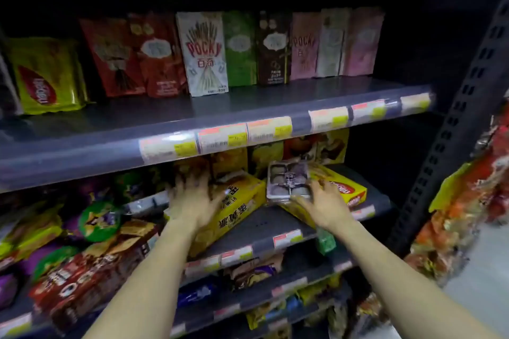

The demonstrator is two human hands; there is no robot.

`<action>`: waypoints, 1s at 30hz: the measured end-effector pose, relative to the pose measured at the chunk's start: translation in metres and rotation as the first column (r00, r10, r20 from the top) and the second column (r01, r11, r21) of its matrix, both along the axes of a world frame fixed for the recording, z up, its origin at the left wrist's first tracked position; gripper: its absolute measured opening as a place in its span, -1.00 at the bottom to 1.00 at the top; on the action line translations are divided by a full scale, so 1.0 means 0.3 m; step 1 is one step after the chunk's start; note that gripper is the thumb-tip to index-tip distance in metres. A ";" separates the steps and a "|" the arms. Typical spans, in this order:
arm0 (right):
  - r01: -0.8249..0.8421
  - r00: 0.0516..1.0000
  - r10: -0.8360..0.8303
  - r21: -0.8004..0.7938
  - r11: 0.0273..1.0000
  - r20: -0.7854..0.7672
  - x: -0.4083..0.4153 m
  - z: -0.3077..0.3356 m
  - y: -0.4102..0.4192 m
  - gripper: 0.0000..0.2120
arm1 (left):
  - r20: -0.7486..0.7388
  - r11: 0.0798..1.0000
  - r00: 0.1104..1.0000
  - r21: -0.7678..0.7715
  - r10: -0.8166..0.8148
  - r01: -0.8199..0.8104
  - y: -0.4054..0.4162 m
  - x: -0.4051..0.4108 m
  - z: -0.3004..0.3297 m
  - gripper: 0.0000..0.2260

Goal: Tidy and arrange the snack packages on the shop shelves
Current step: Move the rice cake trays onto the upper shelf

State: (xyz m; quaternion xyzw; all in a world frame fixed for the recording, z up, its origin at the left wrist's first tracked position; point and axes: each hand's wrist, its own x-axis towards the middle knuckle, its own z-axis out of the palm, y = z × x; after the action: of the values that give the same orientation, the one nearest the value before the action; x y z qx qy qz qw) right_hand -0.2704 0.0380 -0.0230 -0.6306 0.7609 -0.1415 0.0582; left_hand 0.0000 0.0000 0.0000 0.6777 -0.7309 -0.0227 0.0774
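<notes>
**Yellow boxes under both hands on the middle shelf**

Yellow cardboard fills the space beneath the left hand [192,201]: a long yellow box [234,212] lies tilted on the middle shelf [248,228], one end hanging past the shelf's front edge. The left grip is apart, fingers spread and laid flat over the box's far end, pressing rather than clasping. The fingertips are blurred, so how far they curl over the back edge cannot be told.

Just to the right of that hand, the right hand [327,206] reaches a clear tray of dark round sweets [289,181]. The tray leans on a second yellow box [341,190] lying flat and skewed on the same shelf. The right grip looks clamped on the tray's near edge, with the fingers curled against the plastic, though motion blur softens the detail. The tray sits beyond the right fingertips; the second box runs beneath and to the right of them.

Above both hands, an upper shelf [110,129] carries a row of upright Pocky boxes [205,55] and a yellow-green bag [46,77] at its left end. Price labels [220,137] line its front rail. Left of the left forearm, green and purple packets [96,217] and a brown cookie pack [82,278] are piled. Right of the right arm hang orange and red bags [462,215].
</notes>
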 end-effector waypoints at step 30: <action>0.402 0.628 -0.247 -0.036 0.915 0.738 0.035 0.008 -0.131 -0.42 | -0.235 0.953 0.972 -0.293 0.009 -0.079 -0.063 0.152 0.009 -0.79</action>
State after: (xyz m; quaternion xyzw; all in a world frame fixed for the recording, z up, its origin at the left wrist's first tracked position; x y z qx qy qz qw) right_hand -0.2598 -0.0012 -0.0206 -0.3783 0.7596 -0.4597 0.2619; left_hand 0.0456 -0.0188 0.0027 0.6670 -0.6964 0.0115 0.2645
